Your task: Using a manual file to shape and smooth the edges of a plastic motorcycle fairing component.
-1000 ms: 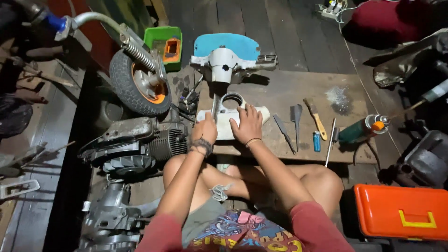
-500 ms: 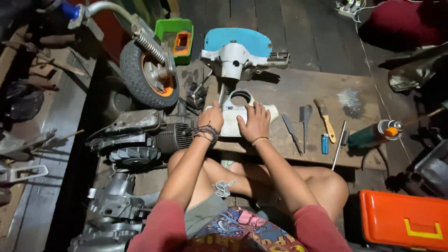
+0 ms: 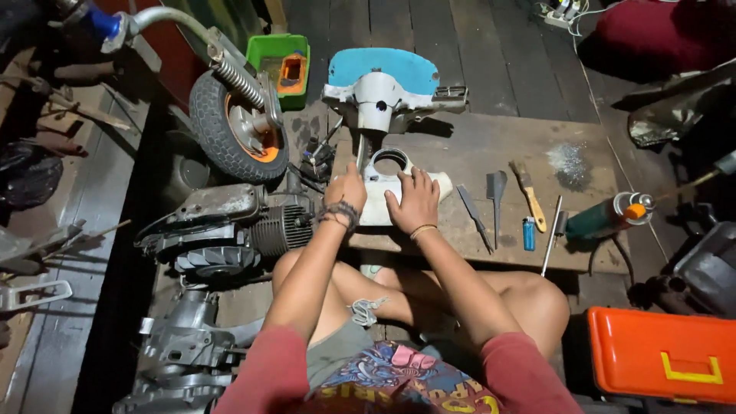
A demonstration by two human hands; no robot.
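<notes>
While both my hands press down on the white cover (image 3: 399, 192), little about them differs from a second ago: they were on this same part then, and they are on it now. My left hand (image 3: 346, 192) lies over its left edge, fingers bent down onto it, so that grip is closed on the cover. My right hand (image 3: 414, 201) lies flat across its middle, fingers spread and pointing away from me, an open palm bearing down rather than a clasp. What has shifted is mostly my head: the view has drifted a little, so the wheel (image 3: 238, 126) and the blue-topped housing (image 3: 391, 80) sit slightly differently in it, while the cover stays where it was on the surface (image 3: 491, 146), just in front of my crossed legs, its round hole toward the housing.

I judge from this that the work on the cover is at a steady hold, not a lift or a turn; the part is pinned, not carried.

To the right of my right hand the knife (image 3: 472, 216), scraper (image 3: 497, 192), brush (image 3: 529, 195), lighter (image 3: 529, 233) and green can (image 3: 606, 218) lie untouched. An engine (image 3: 230, 226) sits on the floor beside my left arm, and an orange case (image 3: 663, 353) by my right knee.
</notes>
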